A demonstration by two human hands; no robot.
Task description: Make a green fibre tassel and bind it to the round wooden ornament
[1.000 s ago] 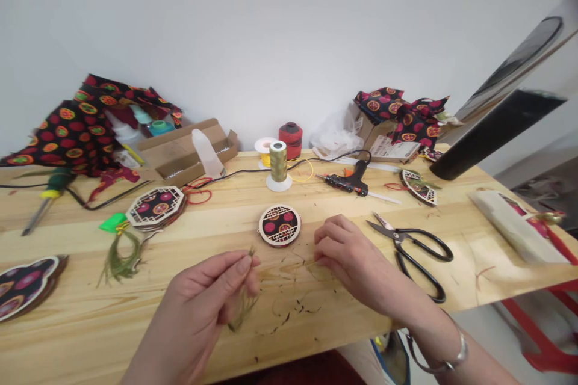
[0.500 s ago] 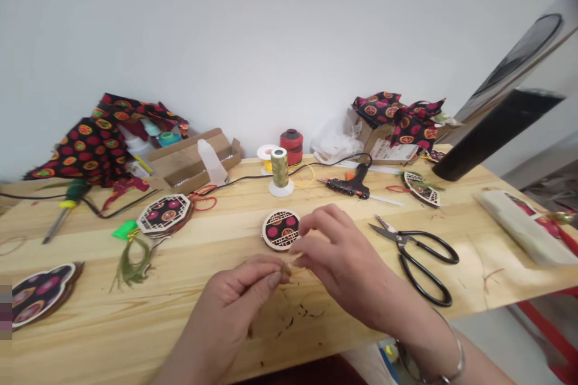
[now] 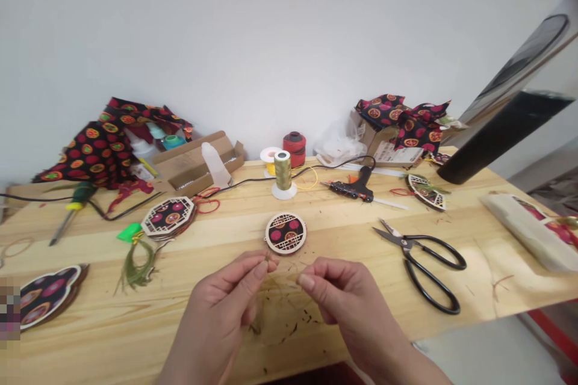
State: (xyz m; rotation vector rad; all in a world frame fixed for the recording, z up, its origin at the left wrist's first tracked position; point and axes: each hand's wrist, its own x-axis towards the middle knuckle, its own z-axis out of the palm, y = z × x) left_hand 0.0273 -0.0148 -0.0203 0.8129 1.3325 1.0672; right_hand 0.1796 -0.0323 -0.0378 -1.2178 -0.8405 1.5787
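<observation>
My left hand [image 3: 226, 304] is closed in a pinch on a small bundle of olive-green thread [image 3: 268, 257]. Loose strands [image 3: 256, 323] hang beneath its fingers. To the right, my right hand [image 3: 345, 292] is also pinched, holding fine thread ends that run across the gap between the hands; they are thin and hard to follow. Just beyond the fingertips lies a round wooden lattice pendant [image 3: 286, 233] backed with dark patterned fabric. An olive-green thread spool [image 3: 283, 171] stands upright behind it.
Black-handled scissors [image 3: 413, 252] lie open at the right, with a glue gun [image 3: 352, 185] behind them. An octagonal pendant [image 3: 169, 218] with a green tassel [image 3: 138, 264] is at left, near a screwdriver [image 3: 74, 207]. A cardboard box [image 3: 198, 162] and red spool [image 3: 294, 147] stand by the wall.
My right hand has lowered and drawn back from the pendant, turning into a thumb-up pinch apart from the left. My left hand keeps its pinch. The whole round pendant now shows.
</observation>
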